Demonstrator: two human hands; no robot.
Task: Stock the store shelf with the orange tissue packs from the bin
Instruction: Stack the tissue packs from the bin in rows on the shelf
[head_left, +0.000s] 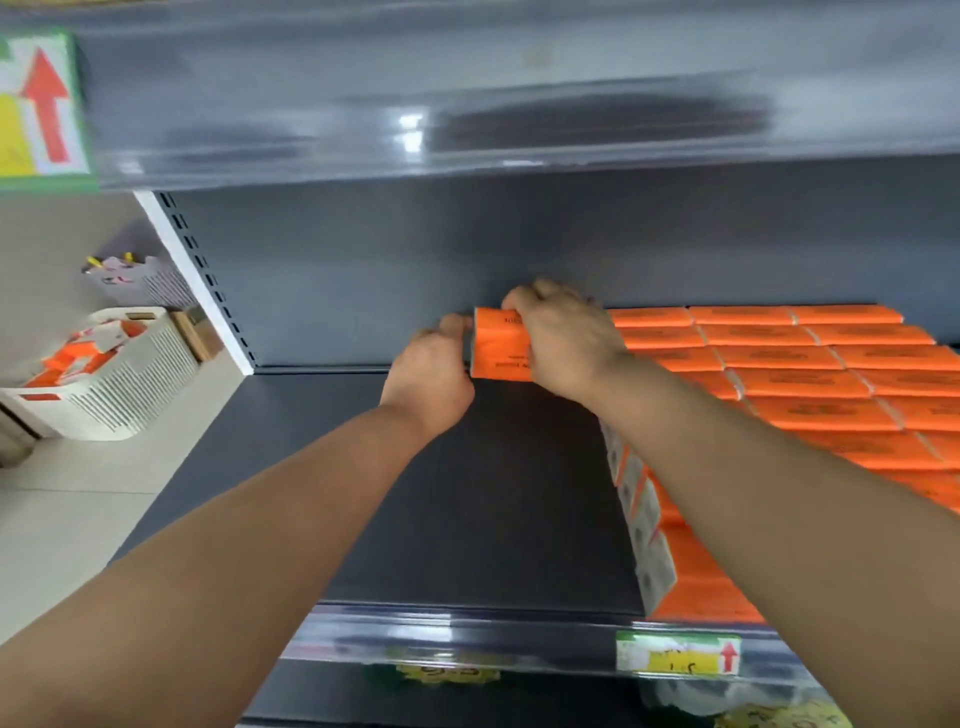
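Both hands grip one orange tissue pack (498, 349) at the back of the dark shelf (467, 493). The right hand (563, 338) curls its fingers (524, 302) over the top, and the left hand (431, 374) wraps its fingers (456, 326) round the left end. The pack stands just beside the stocked packs (805, 374), at their nine o'clock. The white bin (130, 384), holding more orange packs, sits on the floor at the shelf's nine o'clock.

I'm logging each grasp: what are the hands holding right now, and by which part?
One orange tissue pack: the left hand grips its left end, and the right hand curls over its top and right side.
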